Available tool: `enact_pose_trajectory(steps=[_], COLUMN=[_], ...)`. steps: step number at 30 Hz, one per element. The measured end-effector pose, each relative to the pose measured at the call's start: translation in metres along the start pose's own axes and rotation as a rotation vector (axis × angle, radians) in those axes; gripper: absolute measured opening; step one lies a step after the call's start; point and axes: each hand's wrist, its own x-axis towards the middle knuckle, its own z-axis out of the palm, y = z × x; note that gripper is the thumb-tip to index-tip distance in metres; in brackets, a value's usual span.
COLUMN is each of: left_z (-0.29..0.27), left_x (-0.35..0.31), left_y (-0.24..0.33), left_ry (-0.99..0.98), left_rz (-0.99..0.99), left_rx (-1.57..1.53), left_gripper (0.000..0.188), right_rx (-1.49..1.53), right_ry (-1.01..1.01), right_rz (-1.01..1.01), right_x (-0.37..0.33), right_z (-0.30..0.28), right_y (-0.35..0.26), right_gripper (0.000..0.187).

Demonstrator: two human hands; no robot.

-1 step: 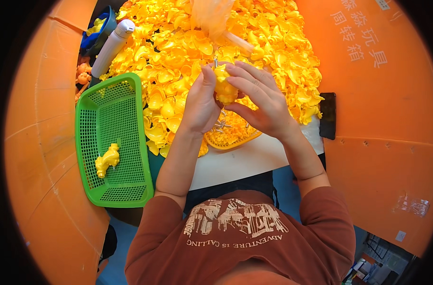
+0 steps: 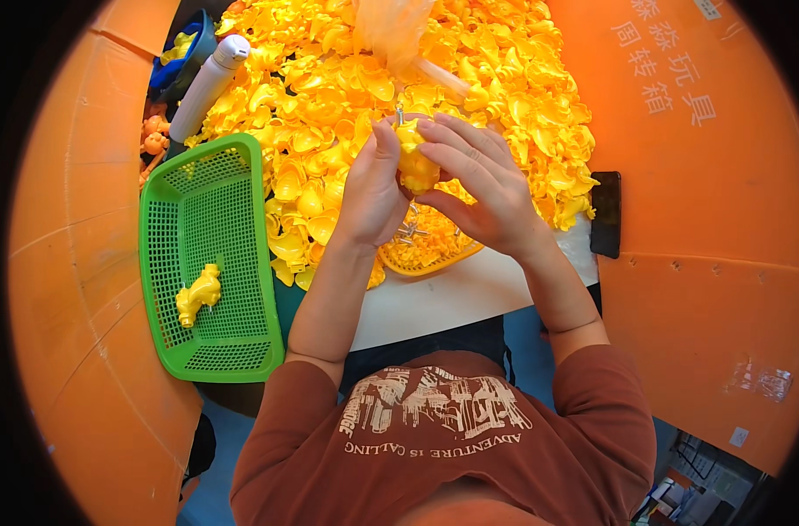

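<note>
Between my two hands, above the near edge of the pile, is a glossy yellow plastic toy piece. A small metal pin stands up at its top end. My left hand is closed round the piece's left side, thumb upward. From the right, my right hand grips it with bent fingers on top and the thumb below. The fingers hide much of its shape. Just beneath the hands sits a shallow yellow basket of small yellow pieces, with several silver metal pins lying on them.
A heap of yellow plastic shells covers the far table. At left, a green basket holds one yellow toy figure; a pale bottle and blue bucket lie beyond. Right: a dark phone and orange panels.
</note>
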Motion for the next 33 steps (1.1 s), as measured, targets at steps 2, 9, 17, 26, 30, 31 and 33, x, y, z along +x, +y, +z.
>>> enact_pose_trajectory(steps=[2,9,17,26,30,31,33], left_z=[0.0,-0.006,0.0,0.001,0.008,0.008,0.009], left_x=[-0.003,-0.004,-0.009,-0.007,-0.006,-0.005,-0.003], left_y=[0.001,0.001,-0.005,-0.014,-0.018,-0.016,-0.012], left_ry=[-0.001,-0.094,-0.136,-0.145,-0.019,-0.018,0.054], left_rz=[0.026,0.087,0.177,0.288,0.341,0.341,0.354], left_rx=[-0.048,0.056,0.159,0.131,0.196,0.195,0.189], left_gripper=[0.054,0.043,0.045,0.042,0.038,0.038,0.035], right_rx=[-0.009,0.242,1.01,1.053,0.883,0.883,0.987], right_ry=[-0.004,0.084,0.102,0.196,0.389,0.387,0.37], right_rz=[0.005,0.099,0.713,0.641,0.616,0.616,0.61], right_x=[0.001,0.001,0.006,0.008,0.01,0.009,0.005], right_z=[0.0,-0.003,-0.008,-0.004,0.007,0.009,0.013], right_y=[-0.003,-0.005,0.006,0.011,0.004,0.006,0.012], right_gripper=[0.05,0.048,0.025,0.02,0.016,0.016,0.026])
